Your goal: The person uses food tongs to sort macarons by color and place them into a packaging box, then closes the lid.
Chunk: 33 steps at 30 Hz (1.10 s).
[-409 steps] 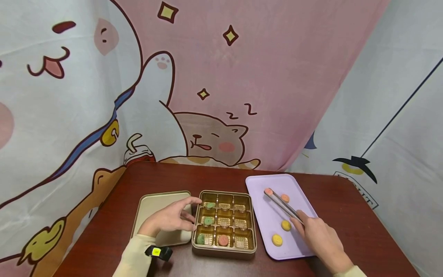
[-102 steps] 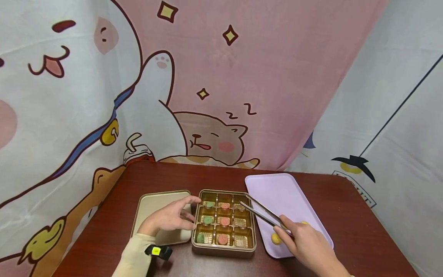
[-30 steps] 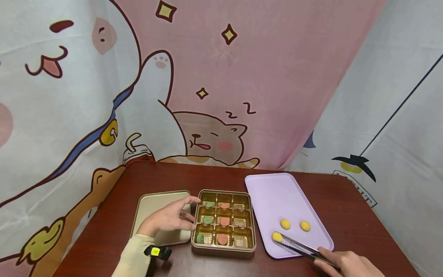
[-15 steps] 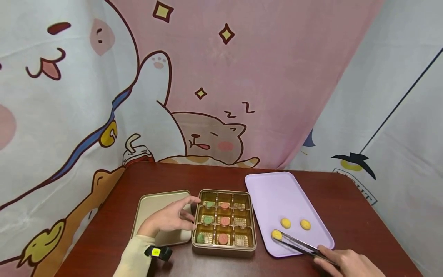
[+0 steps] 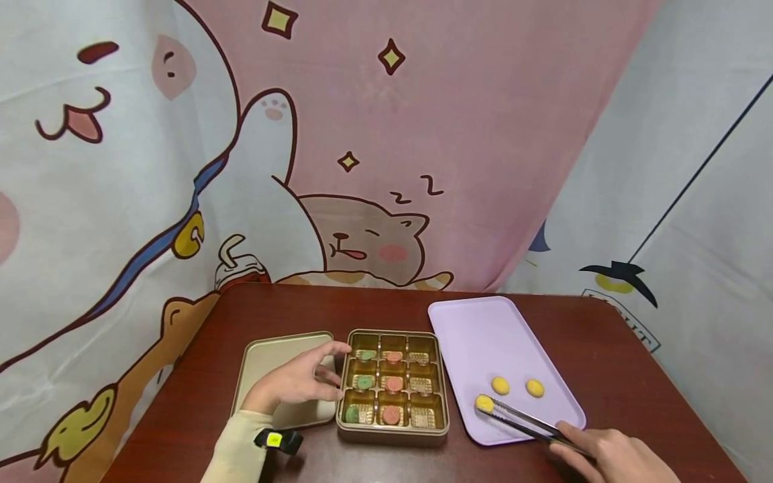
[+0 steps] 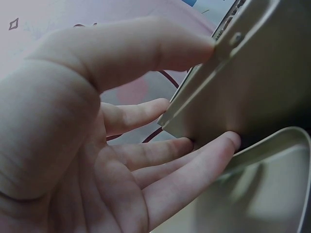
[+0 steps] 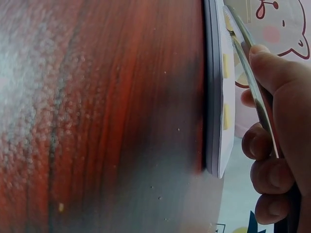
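My right hand (image 5: 612, 456) grips metal tongs (image 5: 528, 424), whose tips close around a yellow round cookie, macaron-like (image 5: 484, 403), at the near left corner of the lilac tray (image 5: 477, 335). Further in on the tray lie two more yellow cookies, one in the middle (image 5: 500, 385) and one to the right (image 5: 534, 388). My left hand (image 5: 294, 384) touches the left side of the gold tin (image 5: 392, 437), thumb and fingers spread along its wall. Green cookies (image 5: 364, 382) sit in the tin's left column, pink cookies (image 5: 393, 384) in its middle column.
The tin's lid (image 5: 256, 365) lies to the left, partly under my left hand and forearm. The tin and the tray stand side by side on the dark red table (image 5: 374, 308). A cartoon-printed cloth (image 5: 483, 134) hangs behind the table.
Two pink cookies have gone from the tray into the tin's middle column since the earliest frame. The tongs moved from over the tin to the near-left yellow cookie. My left hand stays put.
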Available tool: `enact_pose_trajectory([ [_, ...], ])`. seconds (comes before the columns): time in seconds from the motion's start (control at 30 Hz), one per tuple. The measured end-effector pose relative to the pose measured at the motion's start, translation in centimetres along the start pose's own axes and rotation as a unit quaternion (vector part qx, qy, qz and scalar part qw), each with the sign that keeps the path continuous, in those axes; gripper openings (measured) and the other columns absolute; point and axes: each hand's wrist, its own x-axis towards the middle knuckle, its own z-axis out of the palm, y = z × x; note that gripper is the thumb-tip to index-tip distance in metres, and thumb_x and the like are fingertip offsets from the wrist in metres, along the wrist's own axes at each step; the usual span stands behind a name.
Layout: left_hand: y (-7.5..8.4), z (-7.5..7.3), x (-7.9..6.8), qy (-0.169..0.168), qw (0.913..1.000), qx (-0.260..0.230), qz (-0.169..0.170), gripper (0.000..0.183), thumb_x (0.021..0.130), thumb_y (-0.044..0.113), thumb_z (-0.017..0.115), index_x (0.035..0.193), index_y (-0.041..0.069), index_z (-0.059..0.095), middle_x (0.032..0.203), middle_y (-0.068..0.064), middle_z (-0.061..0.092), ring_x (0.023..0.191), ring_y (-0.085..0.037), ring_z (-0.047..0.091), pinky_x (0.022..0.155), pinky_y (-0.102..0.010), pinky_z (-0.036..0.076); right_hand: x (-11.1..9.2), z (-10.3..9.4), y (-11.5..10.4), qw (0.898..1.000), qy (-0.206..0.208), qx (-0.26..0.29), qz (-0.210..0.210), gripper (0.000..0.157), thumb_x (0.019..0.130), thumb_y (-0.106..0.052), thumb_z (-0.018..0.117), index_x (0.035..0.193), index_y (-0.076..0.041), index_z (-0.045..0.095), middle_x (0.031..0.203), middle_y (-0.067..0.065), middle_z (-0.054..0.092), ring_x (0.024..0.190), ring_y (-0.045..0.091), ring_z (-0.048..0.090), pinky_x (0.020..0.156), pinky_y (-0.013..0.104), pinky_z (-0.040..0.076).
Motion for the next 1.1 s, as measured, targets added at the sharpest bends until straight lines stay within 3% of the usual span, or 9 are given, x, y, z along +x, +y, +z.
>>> enact_pose_trajectory([
  [0.17, 0.2, 0.0, -0.1, 0.000, 1.0000, 0.004, -0.001, 0.076, 0.088, 0.004, 0.080, 0.153, -0.001, 0.040, 0.160, -0.030, 0.035, 0.112, -0.035, 0.070, 0.082, -0.031, 0.061, 0.0, -0.1, -0.1, 1.000, 0.009, 0.011, -0.007, 0.059, 0.092, -0.069, 0.067, 0.119, -0.018, 0.079, 0.061, -0.021, 0.049, 0.059, -0.002, 0.043, 0.054, 0.022, 0.042],
  [0.3, 0.1, 0.0, -0.1, 0.001, 1.0000, 0.005, -0.003, 0.076, 0.088, 0.004, 0.080, 0.153, 0.000, 0.041, 0.160, -0.029, 0.036, 0.113, -0.036, 0.070, 0.082, -0.030, 0.061, -0.1, -0.3, -0.2, 0.998, 0.044, 0.021, -0.038, 0.050, 0.094, -0.063, 0.069, 0.114, -0.019, 0.080, 0.063, -0.024, 0.049, 0.058, -0.003, 0.042, 0.053, 0.021, 0.042],
  [0.63, 0.1, 0.0, 0.0, 0.002, 1.0000, 0.008, -0.004, 0.077, 0.088, 0.005, 0.080, 0.153, 0.001, 0.040, 0.161, -0.029, 0.035, 0.113, -0.036, 0.070, 0.082, -0.031, 0.061, 0.3, -1.0, -1.2, 0.996, 0.076, 0.018, -0.053, 0.050, 0.093, -0.058, 0.073, 0.114, -0.014, 0.082, 0.074, -0.018, 0.068, 0.061, -0.003, 0.044, 0.054, 0.020, 0.042],
  [0.93, -0.1, 0.0, 0.1, 0.001, 1.0000, -0.001, -0.005, 0.077, 0.088, 0.006, 0.081, 0.154, 0.001, 0.040, 0.161, -0.027, 0.034, 0.112, -0.034, 0.070, 0.082, -0.031, 0.061, 0.5, -1.5, -2.9, 0.986, 0.136, 0.025, -0.096, 0.038, 0.090, -0.053, 0.079, 0.108, -0.019, 0.083, 0.090, -0.009, 0.080, 0.068, -0.008, 0.060, 0.058, 0.022, 0.056],
  [1.1, -0.2, 0.0, 0.1, 0.000, 1.0000, -0.005, -0.005, 0.077, 0.088, 0.005, 0.081, 0.154, 0.001, 0.040, 0.161, -0.028, 0.034, 0.113, -0.034, 0.070, 0.082, -0.031, 0.061, 0.8, -1.6, -3.9, 0.980, 0.143, 0.028, -0.134, 0.032, 0.093, -0.051, 0.077, 0.106, -0.022, 0.081, 0.089, -0.012, 0.078, 0.068, -0.010, 0.058, 0.055, 0.021, 0.053],
])
